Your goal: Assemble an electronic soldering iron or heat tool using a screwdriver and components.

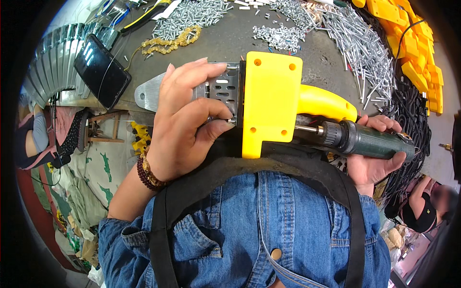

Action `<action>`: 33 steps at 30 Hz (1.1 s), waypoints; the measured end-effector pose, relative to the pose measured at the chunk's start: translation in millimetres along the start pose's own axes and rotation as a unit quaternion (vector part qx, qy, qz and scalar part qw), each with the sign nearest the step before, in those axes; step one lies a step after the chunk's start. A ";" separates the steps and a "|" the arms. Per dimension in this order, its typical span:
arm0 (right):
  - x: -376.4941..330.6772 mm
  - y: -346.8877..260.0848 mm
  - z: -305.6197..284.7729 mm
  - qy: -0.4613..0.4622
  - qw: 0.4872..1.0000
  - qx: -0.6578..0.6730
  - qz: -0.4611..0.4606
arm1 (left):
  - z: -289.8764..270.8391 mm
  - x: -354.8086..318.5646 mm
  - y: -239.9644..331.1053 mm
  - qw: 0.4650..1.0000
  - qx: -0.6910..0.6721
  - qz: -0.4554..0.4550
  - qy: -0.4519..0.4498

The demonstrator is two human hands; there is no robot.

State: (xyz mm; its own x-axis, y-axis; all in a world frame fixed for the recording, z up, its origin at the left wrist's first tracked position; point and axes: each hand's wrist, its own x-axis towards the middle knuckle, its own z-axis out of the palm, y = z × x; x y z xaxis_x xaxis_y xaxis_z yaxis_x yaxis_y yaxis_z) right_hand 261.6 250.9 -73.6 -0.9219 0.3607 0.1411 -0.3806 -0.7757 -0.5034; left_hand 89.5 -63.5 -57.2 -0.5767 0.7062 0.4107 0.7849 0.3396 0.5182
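Two hands busy: left hand [185, 120] steadies yellow tool [271, 103], right hand [377, 156] holds screwdriver [362, 139].

We cannot see the driver's bit tip, which vanishes behind the yellow plastic housing [271, 103]. Our left hand [185, 120] covers much of the slotted metal plate [223, 89]; our right hand [372, 161] hides the underside of the dark green power screwdriver [365, 139]. The yellow parts [413, 43] and screw heaps [192, 14] run off the upper edge. The screws are too small to tell apart.
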 end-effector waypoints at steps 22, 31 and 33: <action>-0.3 3.2 -5.2 -0.013 1.000 -0.020 -0.010 | 4.0 -1.7 -2.9 1.000 -0.014 0.009 0.027; 1.0 6.7 -13.2 -0.037 0.999 0.013 -0.016 | 5.8 0.9 -3.5 0.999 -0.022 0.017 0.018; 0.8 6.7 -12.2 -0.036 0.999 0.015 -0.019 | 6.5 1.5 -3.7 0.999 -0.020 0.022 0.023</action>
State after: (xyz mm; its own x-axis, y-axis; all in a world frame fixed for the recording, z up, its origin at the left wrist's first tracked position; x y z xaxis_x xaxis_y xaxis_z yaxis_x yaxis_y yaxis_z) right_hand 259.2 252.4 -87.3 -0.9089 0.3531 0.2219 -0.4170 -0.7771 -0.4714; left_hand 87.2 -59.6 -63.4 -0.5522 0.6908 0.4668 0.8008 0.2837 0.5275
